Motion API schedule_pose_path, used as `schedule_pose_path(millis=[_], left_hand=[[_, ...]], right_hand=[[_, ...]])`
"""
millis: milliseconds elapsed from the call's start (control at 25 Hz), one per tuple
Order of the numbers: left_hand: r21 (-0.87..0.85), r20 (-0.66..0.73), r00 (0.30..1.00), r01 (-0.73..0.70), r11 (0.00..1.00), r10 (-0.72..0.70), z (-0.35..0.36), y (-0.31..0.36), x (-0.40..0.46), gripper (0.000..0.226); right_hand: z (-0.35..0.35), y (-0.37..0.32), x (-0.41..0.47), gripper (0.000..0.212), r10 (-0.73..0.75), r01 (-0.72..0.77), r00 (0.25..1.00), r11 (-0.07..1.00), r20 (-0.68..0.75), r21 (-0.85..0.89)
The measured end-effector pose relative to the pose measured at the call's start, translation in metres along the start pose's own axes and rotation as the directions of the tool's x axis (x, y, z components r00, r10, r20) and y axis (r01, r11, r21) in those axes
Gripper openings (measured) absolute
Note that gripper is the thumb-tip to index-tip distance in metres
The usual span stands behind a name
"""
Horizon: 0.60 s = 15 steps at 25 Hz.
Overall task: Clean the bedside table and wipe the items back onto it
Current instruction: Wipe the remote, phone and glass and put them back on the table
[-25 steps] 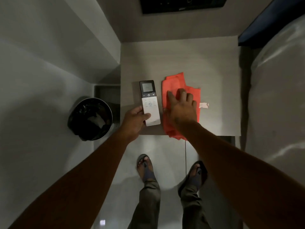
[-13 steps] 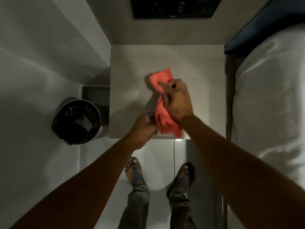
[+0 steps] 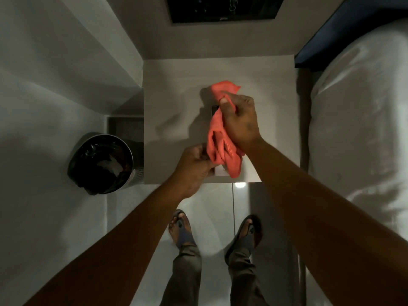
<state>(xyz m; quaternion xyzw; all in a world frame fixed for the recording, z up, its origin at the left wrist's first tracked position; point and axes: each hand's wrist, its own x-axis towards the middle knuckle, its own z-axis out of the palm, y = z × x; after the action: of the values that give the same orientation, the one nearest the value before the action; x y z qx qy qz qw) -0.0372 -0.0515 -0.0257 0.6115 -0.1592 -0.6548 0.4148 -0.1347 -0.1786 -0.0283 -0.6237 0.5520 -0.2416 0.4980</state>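
Over the pale bedside table (image 3: pixel 174 85), my right hand (image 3: pixel 241 122) grips a bunched orange cloth (image 3: pixel 217 138) and presses it along a remote control. The remote (image 3: pixel 214 110) is mostly hidden under the cloth; only a dark sliver of its screen end and a white corner near the table's front edge show. My left hand (image 3: pixel 194 167) holds the remote's near end, just above the front edge of the table.
A round bin with a black liner (image 3: pixel 101 163) stands on the floor left of the table. A bed with white linen (image 3: pixel 362 129) runs along the right. A dark panel (image 3: pixel 223 8) is on the wall behind. My sandalled feet (image 3: pixel 183 228) stand on glossy tiles.
A second ago the cloth lay flat under my right hand with the remote beside it on the table. Now both are lifted and the cloth is wrapped over the remote.
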Motion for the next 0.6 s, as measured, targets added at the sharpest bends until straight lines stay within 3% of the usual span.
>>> schedule_pose_path(millis=[80,240,360,400,480,600], left_hand=[[-0.033,-0.057,0.998,-0.028,0.999,0.026,0.000,0.008,0.006,0.019],[-0.168,-0.045,0.997,-0.073,0.983,0.067,0.005,0.022,0.013,0.039],[-0.039,0.029,0.999,-0.043,0.998,0.044,0.009,0.001,0.001,0.039],[0.024,0.038,0.999,-0.035,0.999,0.034,0.012,-0.006,-0.004,0.035],[0.064,-0.023,0.999,-0.026,0.998,0.027,0.015,-0.010,-0.002,0.033],[-0.077,-0.130,0.991,-0.025,0.997,0.015,0.011,0.003,0.014,0.028]], right_hand=[[0.003,-0.004,-0.007,0.039,0.105,-0.100,0.995,0.965,-0.005,0.243],[0.004,0.011,-0.087,0.042,0.340,-0.355,0.933,0.821,0.117,0.447],[-0.007,0.027,-0.063,0.041,0.502,-0.476,0.852,0.617,0.152,0.627],[-0.010,0.025,-0.046,0.040,0.534,-0.476,0.838,0.612,0.113,0.632],[-0.011,0.013,-0.020,0.033,0.504,-0.407,0.864,0.710,-0.010,0.574],[0.000,0.016,-0.042,0.024,0.392,-0.358,0.920,0.805,0.029,0.473]])
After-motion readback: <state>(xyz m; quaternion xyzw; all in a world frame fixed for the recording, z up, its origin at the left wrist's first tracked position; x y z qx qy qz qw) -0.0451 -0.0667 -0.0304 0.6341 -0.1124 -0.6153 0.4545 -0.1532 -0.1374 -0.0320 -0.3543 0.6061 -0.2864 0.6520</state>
